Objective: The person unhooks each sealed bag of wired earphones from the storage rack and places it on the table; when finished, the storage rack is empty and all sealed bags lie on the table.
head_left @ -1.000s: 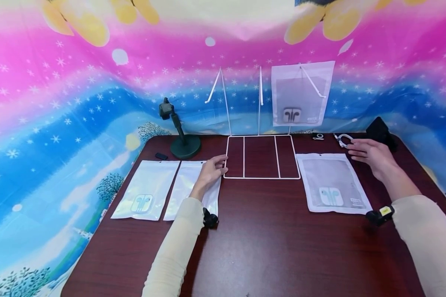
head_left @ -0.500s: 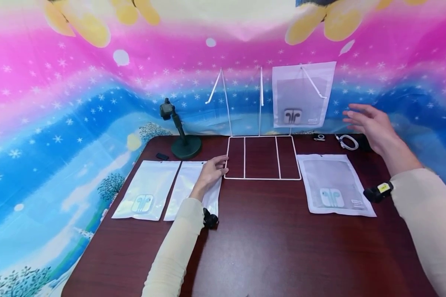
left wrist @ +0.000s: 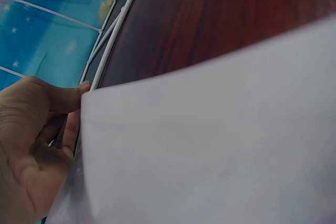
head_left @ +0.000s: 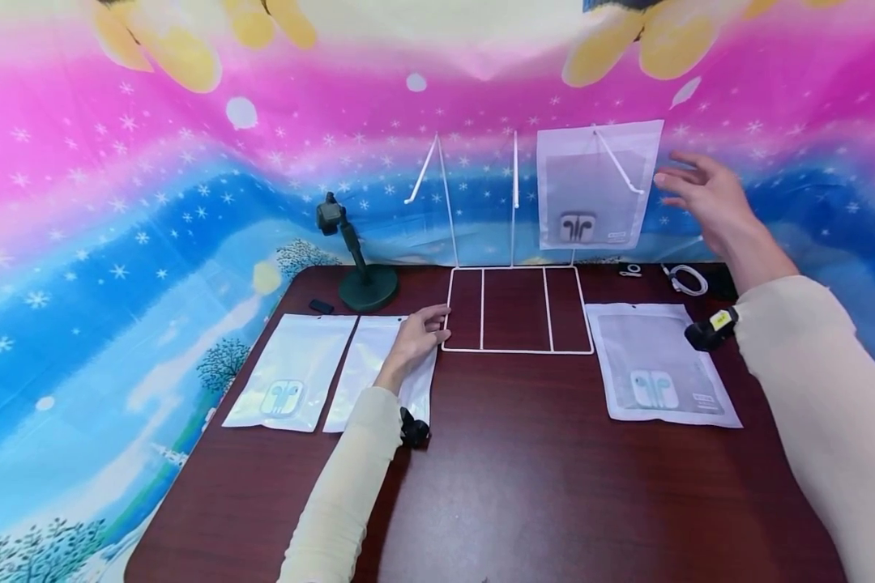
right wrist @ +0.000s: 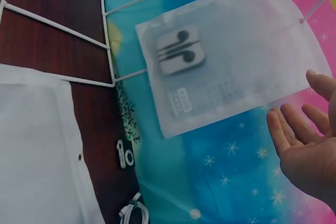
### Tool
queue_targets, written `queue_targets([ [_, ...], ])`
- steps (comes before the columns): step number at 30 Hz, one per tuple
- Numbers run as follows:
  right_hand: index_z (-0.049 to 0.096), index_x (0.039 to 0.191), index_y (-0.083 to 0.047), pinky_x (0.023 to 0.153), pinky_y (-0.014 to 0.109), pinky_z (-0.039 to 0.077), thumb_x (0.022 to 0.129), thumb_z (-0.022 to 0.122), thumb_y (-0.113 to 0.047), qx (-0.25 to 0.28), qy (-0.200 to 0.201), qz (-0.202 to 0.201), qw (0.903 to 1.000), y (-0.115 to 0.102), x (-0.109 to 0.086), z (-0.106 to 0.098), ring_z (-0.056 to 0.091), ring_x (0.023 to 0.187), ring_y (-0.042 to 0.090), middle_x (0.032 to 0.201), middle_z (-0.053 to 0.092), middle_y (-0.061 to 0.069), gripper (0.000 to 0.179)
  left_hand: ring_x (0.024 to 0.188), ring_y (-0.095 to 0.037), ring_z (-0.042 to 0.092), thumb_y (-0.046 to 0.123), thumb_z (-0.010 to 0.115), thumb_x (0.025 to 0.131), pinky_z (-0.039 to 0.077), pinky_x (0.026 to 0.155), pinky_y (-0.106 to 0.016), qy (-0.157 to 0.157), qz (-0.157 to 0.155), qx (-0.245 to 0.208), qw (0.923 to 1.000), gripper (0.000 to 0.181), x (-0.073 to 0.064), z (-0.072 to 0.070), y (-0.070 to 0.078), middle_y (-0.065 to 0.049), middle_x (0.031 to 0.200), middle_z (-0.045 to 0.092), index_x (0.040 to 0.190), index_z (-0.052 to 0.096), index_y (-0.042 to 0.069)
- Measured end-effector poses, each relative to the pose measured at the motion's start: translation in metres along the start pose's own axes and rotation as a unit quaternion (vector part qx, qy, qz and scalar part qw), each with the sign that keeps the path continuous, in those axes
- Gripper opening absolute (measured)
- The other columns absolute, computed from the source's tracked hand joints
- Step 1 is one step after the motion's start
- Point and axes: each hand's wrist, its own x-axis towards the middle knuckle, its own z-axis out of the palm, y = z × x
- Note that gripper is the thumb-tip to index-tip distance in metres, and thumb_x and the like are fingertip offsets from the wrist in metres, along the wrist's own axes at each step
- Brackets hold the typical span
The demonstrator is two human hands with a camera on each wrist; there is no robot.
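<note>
A white wire display rack (head_left: 518, 351) stands at the back of the table, its hooks rising in front of the backdrop. My left hand (head_left: 414, 336) pinches the left bar of its base, thumb and fingers around the wire (left wrist: 116, 22) in the left wrist view. From the right hook hangs a frosted zip bag (head_left: 598, 182) with a case of earphones (right wrist: 181, 51) inside. My right hand (head_left: 710, 198) is raised beside this bag's right edge, fingers loosely spread and holding nothing. Another earphone bag (head_left: 659, 348) lies right of the rack.
Two white bags, a left one (head_left: 306, 348) and one (head_left: 350, 372) partly under my left arm, lie on the table (head_left: 539, 470). Behind them are a dark green stand (head_left: 368, 287) and a small black piece (head_left: 322, 307). A coiled white cable (head_left: 689, 280) and small clip-like gadget (head_left: 630, 270) sit back right.
My right hand has risen from beside the white cable and moved left to the hanging bag's edge. The left hand stays on the rack's bar.
</note>
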Motion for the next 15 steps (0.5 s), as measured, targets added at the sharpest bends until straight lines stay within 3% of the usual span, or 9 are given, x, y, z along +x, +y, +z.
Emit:
queue_targets([
  [4, 0.031, 0.164, -0.034, 0.127, 0.041, 0.026, 0.100, 0.066, -0.041, -0.005, 0.005, 0.003, 1.0000, -0.011, 0.003, 0.006, 0.037, 0.152, 0.022, 0.169, 0.033, -0.003, 0.073, 0.133, -0.030, 0.059, 0.004, 0.071, 0.098, 0.049, 0.111, -0.040, 0.002, -0.004, 0.001, 1.0000, 0.051, 0.001, 0.000, 0.000, -0.014, 0.142, 0.062, 0.147, 0.061, 0.015],
  [7, 0.040, 0.160, -0.033, 0.125, 0.039, 0.030, 0.100, 0.067, -0.038, 0.000, 0.036, 0.003, 0.9993, -0.016, 0.004, 0.013, 0.048, 0.142, 0.020, 0.162, 0.044, -0.002, 0.066, 0.133, -0.030, 0.059, 0.005, 0.071, 0.098, 0.049, 0.111, -0.041, 0.001, -0.006, 0.001, 1.0000, 0.050, 0.001, 0.001, 0.000, -0.013, 0.143, 0.061, 0.147, 0.061, 0.015],
  [10, 0.051, 0.155, -0.030, 0.117, 0.036, 0.038, 0.100, 0.069, -0.034, 0.008, 0.080, 0.001, 0.9968, -0.019, 0.003, 0.019, 0.058, 0.120, 0.017, 0.137, 0.060, -0.003, 0.058, 0.134, -0.030, 0.059, 0.005, 0.071, 0.098, 0.050, 0.111, -0.041, 0.001, -0.007, -0.001, 1.0000, 0.050, 0.000, 0.001, 0.001, -0.013, 0.143, 0.061, 0.146, 0.061, 0.015],
  [13, 0.057, 0.150, -0.026, 0.103, 0.031, 0.044, 0.099, 0.071, -0.033, 0.016, 0.105, -0.007, 0.9943, -0.021, 0.002, 0.024, 0.058, 0.101, 0.009, 0.112, 0.059, -0.011, 0.053, 0.133, -0.031, 0.059, 0.004, 0.071, 0.098, 0.050, 0.111, -0.041, 0.002, -0.007, -0.004, 1.0000, 0.050, -0.001, 0.001, 0.000, -0.014, 0.142, 0.061, 0.146, 0.062, 0.015],
  [15, 0.060, 0.147, -0.024, 0.096, 0.026, 0.047, 0.099, 0.071, -0.032, 0.018, 0.109, -0.013, 0.9938, -0.022, 0.002, 0.027, 0.058, 0.095, 0.008, 0.105, 0.057, -0.011, 0.050, 0.133, -0.031, 0.059, 0.004, 0.071, 0.098, 0.050, 0.111, -0.041, 0.002, -0.005, -0.003, 1.0000, 0.051, 0.000, 0.001, 0.000, -0.014, 0.142, 0.061, 0.146, 0.061, 0.014],
])
